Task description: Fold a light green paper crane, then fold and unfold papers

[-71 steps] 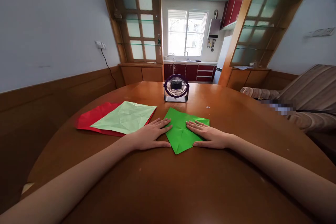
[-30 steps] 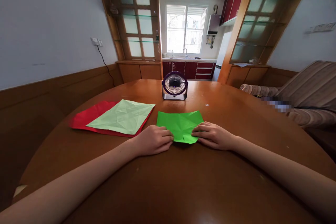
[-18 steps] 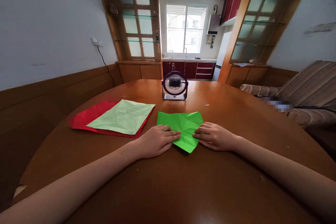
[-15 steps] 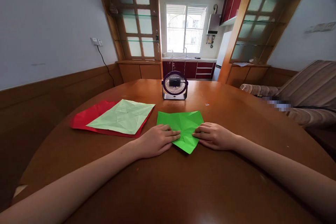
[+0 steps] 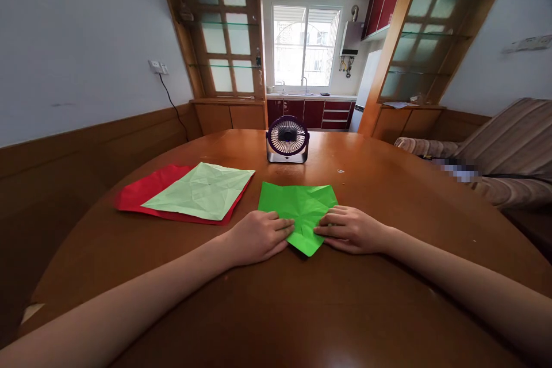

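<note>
The green paper (image 5: pixel 302 210) is lying on the bench (image 5: pixel 276 310) just in front of the fan (image 5: pixel 287 139). Left hand (image 5: pixel 257 236) and right hand (image 5: pixel 351 230) are pressing its creased near flaps flat; folding appears partway done, further folds remaining.

Creased bright green paper (image 5: pixel 302 210) lies flat, near corner pointed.

No writing, label, brand or number could be read anywhere in the head view. The bright green paper (image 5: pixel 302 210), the pale green sheet (image 5: pixel 202 190) and the red sheet (image 5: pixel 142 192) were all blank, and the small desk fan (image 5: pixel 287 139) showed no legible mark.
</note>
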`<action>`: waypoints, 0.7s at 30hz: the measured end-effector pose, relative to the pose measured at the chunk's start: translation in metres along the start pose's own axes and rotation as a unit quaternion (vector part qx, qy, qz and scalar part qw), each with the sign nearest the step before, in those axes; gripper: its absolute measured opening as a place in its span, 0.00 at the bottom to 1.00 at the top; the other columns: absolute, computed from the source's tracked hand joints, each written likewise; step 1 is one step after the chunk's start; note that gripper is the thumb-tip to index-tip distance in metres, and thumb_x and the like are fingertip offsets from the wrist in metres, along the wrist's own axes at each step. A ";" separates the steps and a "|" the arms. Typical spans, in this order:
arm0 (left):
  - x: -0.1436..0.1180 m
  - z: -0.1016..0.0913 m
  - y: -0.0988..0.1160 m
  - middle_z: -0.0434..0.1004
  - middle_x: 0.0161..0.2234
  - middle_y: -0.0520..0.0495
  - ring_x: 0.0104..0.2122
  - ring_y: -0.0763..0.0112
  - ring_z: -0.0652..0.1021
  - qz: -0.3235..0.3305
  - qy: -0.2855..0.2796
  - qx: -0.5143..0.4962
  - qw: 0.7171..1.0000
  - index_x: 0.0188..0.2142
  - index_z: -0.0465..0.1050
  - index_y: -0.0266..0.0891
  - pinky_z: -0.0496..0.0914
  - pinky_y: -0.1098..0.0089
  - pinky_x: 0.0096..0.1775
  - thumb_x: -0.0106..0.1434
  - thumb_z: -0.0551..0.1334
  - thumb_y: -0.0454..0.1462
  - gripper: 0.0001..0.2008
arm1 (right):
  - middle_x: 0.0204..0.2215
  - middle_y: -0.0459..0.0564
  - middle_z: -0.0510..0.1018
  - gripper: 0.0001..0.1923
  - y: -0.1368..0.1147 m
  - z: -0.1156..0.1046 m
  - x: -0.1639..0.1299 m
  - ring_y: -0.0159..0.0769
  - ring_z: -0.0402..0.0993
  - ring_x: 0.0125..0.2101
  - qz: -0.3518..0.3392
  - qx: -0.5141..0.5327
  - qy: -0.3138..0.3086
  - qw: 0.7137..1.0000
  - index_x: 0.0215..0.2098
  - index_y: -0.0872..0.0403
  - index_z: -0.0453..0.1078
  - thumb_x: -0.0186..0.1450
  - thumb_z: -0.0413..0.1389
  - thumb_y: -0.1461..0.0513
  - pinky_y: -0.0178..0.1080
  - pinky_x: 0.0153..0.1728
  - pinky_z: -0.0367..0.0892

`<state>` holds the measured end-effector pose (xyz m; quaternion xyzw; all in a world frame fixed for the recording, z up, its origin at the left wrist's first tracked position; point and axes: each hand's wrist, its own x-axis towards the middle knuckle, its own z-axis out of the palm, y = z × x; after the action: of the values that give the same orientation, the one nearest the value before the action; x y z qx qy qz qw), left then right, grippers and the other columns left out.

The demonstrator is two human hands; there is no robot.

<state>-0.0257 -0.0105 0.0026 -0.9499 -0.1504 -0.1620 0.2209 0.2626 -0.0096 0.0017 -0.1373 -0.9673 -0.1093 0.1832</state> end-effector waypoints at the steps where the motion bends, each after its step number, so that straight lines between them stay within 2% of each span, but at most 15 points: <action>1: 0.000 -0.001 0.000 0.79 0.46 0.44 0.32 0.67 0.77 0.002 0.002 0.002 1.000 0.48 0.75 0.35 0.70 0.68 0.32 0.69 0.51 0.39 0.17 | 0.36 0.55 0.77 0.14 -0.002 0.000 0.001 0.37 0.72 0.36 -0.004 0.005 0.002 1.000 0.48 0.56 0.71 0.70 0.49 0.61 0.40 0.36 0.67; 5: 0.000 -0.003 -0.003 0.81 0.43 0.45 0.31 0.69 0.78 0.002 0.005 -0.027 1.000 0.44 0.77 0.37 0.70 0.70 0.30 0.69 0.52 0.40 0.16 | 0.35 0.54 0.77 0.12 -0.005 -0.001 0.004 0.36 0.72 0.35 0.009 0.033 0.016 0.999 0.45 0.55 0.73 0.70 0.49 0.62 0.39 0.36 0.67; 10: -0.002 -0.006 -0.005 0.82 0.39 0.48 0.31 0.70 0.79 -0.024 0.005 -0.100 0.995 0.38 0.78 0.39 0.69 0.71 0.32 0.68 0.54 0.41 0.14 | 0.34 0.54 0.77 0.11 -0.006 -0.002 0.003 0.35 0.72 0.34 0.061 0.113 0.034 0.991 0.40 0.55 0.75 0.69 0.51 0.61 0.37 0.36 0.68; 15: 0.001 -0.010 -0.004 0.82 0.33 0.49 0.32 0.69 0.79 -0.118 -0.030 -0.173 0.977 0.32 0.78 0.39 0.68 0.72 0.35 0.67 0.57 0.44 0.15 | 0.31 0.52 0.74 0.13 -0.010 -0.001 0.006 0.33 0.70 0.32 0.128 0.186 0.044 0.973 0.32 0.57 0.74 0.69 0.52 0.58 0.36 0.35 0.67; 21: 0.010 -0.014 0.000 0.77 0.27 0.51 0.28 0.72 0.76 -0.274 -0.057 -0.197 0.940 0.26 0.75 0.38 0.61 0.73 0.29 0.65 0.59 0.44 0.15 | 0.25 0.48 0.69 0.18 -0.015 0.003 0.013 0.31 0.65 0.28 0.247 0.174 0.060 0.951 0.24 0.56 0.67 0.70 0.49 0.56 0.34 0.30 0.61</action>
<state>-0.0198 -0.0146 0.0184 -0.9043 -0.3821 -0.1877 -0.0323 0.2450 -0.0196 0.0012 -0.3315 -0.8944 0.1011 0.2828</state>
